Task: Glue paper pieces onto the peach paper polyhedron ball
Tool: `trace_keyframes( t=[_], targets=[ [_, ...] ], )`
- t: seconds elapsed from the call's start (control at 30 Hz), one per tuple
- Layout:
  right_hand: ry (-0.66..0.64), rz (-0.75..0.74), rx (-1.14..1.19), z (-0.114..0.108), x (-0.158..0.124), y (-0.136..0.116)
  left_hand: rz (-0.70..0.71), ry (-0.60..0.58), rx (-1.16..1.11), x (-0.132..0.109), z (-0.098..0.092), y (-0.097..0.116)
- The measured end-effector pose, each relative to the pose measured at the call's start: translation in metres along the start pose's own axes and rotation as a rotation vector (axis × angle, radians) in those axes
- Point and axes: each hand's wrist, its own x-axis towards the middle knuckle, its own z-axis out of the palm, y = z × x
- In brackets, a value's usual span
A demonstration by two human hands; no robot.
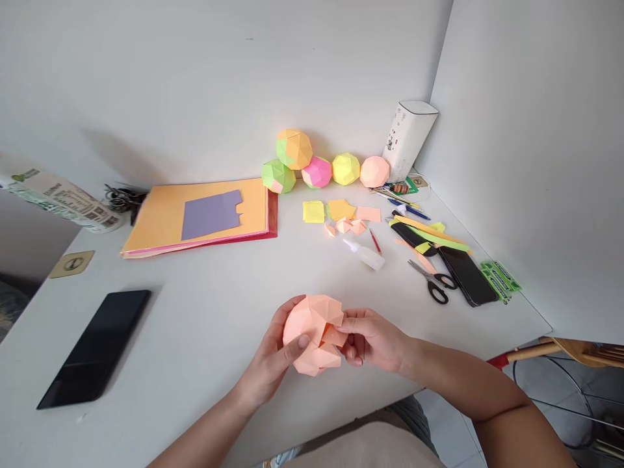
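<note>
Both my hands hold a peach-orange folded paper ball [308,323] just above the white table [205,325], near its front edge. My left hand [275,354] cups the ball from the left and below, with the thumb pressed on its face. My right hand [370,338] pinches a folded paper unit at the ball's open right side. The ball has a gap on that side where folded flaps show.
Several finished paper balls [316,170] line the back wall. Loose folded pieces and paper squares [344,218], a glue bottle [364,253], scissors [431,281], pens and a dark case [467,276] lie right. A paper stack [199,218] and a black phone [97,348] lie left.
</note>
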Motion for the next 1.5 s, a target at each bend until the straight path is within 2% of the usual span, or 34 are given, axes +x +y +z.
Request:
trace_keyframes(
  t=[0.13,0.3,0.53,0.9,1.13,1.37,1.5],
  targets=[
    [0.009,0.005,0.027,-0.001,0.002,0.002,-0.011,0.045,0.055,0.000,0.000,-0.002],
    [0.028,-0.013,0.027,-0.001,0.001,0.002,0.057,-0.024,0.036,0.000,-0.001,-0.010],
    [0.068,-0.033,0.004,0.004,-0.002,0.000,0.139,0.020,0.169,-0.002,0.004,-0.010],
    [0.063,-0.003,-0.026,0.006,-0.005,-0.001,0.024,0.045,0.279,-0.005,0.011,0.004],
    [0.098,-0.097,-0.029,0.005,-0.005,0.007,0.029,0.096,0.324,-0.003,0.009,0.003],
    [0.046,-0.101,-0.039,0.004,-0.007,0.008,0.013,0.035,0.319,0.000,0.001,0.001],
    [0.060,-0.113,-0.058,0.006,-0.008,0.006,0.019,0.031,0.322,0.000,0.000,0.001]
  ],
)
